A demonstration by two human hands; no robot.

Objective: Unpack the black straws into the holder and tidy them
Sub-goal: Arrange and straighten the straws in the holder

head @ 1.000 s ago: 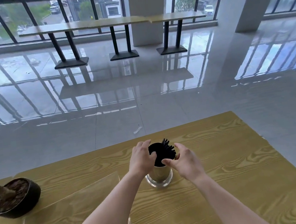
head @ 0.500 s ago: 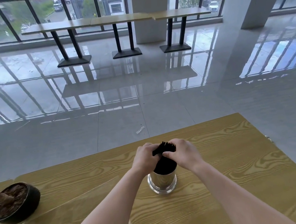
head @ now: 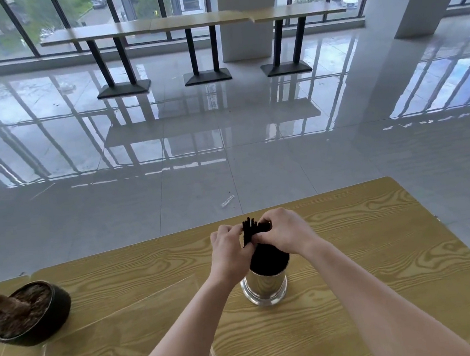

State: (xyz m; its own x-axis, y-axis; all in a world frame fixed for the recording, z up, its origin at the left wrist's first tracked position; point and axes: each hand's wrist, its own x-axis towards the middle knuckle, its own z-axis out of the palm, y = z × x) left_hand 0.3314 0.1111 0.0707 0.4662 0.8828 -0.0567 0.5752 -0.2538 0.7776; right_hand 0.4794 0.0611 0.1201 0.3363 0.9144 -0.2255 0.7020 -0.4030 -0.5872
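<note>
On the wood-grain desk [head: 380,249] we see a shiny metal holder [head: 264,286]. Over its rim our left hand [head: 230,253] and right hand [head: 287,234] both pinch the black straws [head: 251,229], which stand bunched inside it, tips fanned.

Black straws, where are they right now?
Head view, centre of the wooden table: the black straws stand in the metal holder, their tops gripped between the left hand and right hand.
</note>
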